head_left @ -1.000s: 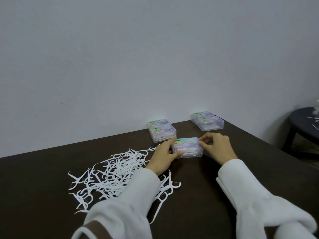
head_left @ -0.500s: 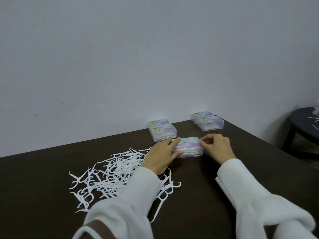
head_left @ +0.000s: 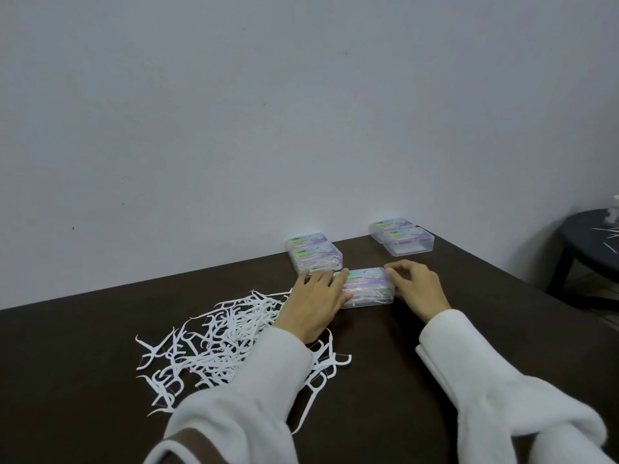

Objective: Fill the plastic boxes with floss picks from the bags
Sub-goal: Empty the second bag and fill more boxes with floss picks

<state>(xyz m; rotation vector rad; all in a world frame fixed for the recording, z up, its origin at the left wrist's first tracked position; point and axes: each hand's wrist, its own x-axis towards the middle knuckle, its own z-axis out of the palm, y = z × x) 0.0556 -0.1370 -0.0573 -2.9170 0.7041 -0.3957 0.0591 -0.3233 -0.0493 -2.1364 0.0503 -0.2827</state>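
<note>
A clear plastic box with a pastel label lies closed on the dark table, and white floss picks show through its wall. My left hand lies flat over the box's left end, fingers straight on the lid and thumb at its front edge. My right hand holds the right end with curled fingers. A loose pile of white floss picks spreads on the table to the left, partly under my left sleeve. No bag is in view.
Two closed boxes holding picks sit against the wall behind my left hand. Another pair of boxes stands at the table's far right corner. A dark round stool with a few picks on it is off to the right.
My left hand has flattened and slid further over the box's lid. The box has stayed in place, and my right hand has barely moved.
</note>
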